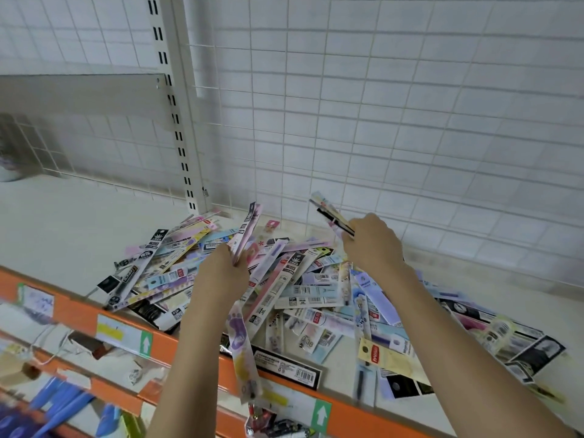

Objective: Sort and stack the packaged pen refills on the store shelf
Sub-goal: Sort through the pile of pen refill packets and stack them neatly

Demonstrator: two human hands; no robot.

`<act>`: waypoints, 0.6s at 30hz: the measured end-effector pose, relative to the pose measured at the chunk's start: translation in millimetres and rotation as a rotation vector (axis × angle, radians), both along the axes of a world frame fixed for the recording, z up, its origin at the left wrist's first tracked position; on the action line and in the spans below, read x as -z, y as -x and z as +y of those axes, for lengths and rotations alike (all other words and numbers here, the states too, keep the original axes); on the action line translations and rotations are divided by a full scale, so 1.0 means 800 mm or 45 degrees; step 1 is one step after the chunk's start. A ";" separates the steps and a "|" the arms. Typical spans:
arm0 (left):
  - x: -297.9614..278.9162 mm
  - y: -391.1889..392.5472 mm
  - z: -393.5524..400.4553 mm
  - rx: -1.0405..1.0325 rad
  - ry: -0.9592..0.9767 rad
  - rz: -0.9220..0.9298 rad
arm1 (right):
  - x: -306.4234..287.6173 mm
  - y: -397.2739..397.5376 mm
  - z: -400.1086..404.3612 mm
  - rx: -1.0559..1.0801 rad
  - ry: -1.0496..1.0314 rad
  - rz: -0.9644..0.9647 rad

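Two hands, the left hand (221, 273) and the right hand (373, 245), each grip one or a few packets; the exact number is unclear. One heap of refill packets (303, 295), dozens, too overlapped to count. Two green arrow labels (146, 343) on the orange shelf edge (76, 311)

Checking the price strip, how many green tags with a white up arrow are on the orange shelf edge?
2: one green arrow tag left of the arms, one between them lower down.
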State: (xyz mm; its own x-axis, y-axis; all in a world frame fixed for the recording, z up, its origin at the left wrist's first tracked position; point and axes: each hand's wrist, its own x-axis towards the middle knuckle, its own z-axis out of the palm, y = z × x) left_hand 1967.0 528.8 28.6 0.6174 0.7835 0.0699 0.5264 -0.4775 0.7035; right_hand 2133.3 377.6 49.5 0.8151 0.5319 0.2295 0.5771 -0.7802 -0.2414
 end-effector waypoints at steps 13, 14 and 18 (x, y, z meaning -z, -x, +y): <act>0.003 0.044 0.003 -0.094 -0.054 -0.108 | -0.013 0.045 -0.005 -0.157 -0.130 -0.061; 0.001 0.048 0.001 -0.106 -0.054 -0.129 | -0.009 0.049 -0.005 -0.166 -0.115 -0.046; 0.005 0.062 -0.003 -0.143 -0.040 -0.147 | 0.006 0.066 -0.002 -0.158 -0.039 0.026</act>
